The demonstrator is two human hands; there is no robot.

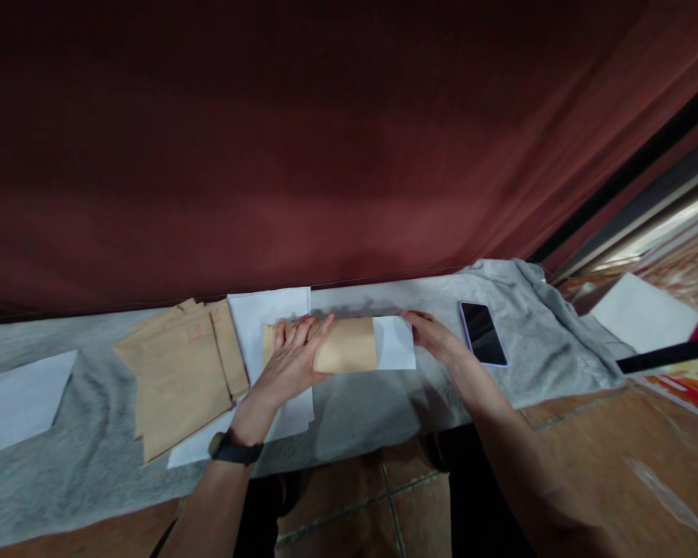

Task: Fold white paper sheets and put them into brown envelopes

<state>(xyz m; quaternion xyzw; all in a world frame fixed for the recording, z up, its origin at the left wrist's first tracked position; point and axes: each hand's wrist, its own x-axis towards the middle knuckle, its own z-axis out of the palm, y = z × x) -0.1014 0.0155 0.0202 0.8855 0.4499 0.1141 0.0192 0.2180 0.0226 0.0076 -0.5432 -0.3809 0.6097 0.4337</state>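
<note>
A brown paper envelope lies crosswise in front of me, with folded white paper sticking out of its right end. My left hand grips the envelope's left part, fingers over its top and far edge, the undersides of the fingers hidden. At the other end, my right hand pinches the right edge of the white paper between thumb and fingers. Beneath and left of the envelope are white sheets. Several more brown envelopes are piled to the left of my left hand.
Grey cloth covers the long narrow surface. A phone in a purple case lies right of my right hand. Another white paper is at far left. Dark red fabric hangs behind, and a tiled floor shows below.
</note>
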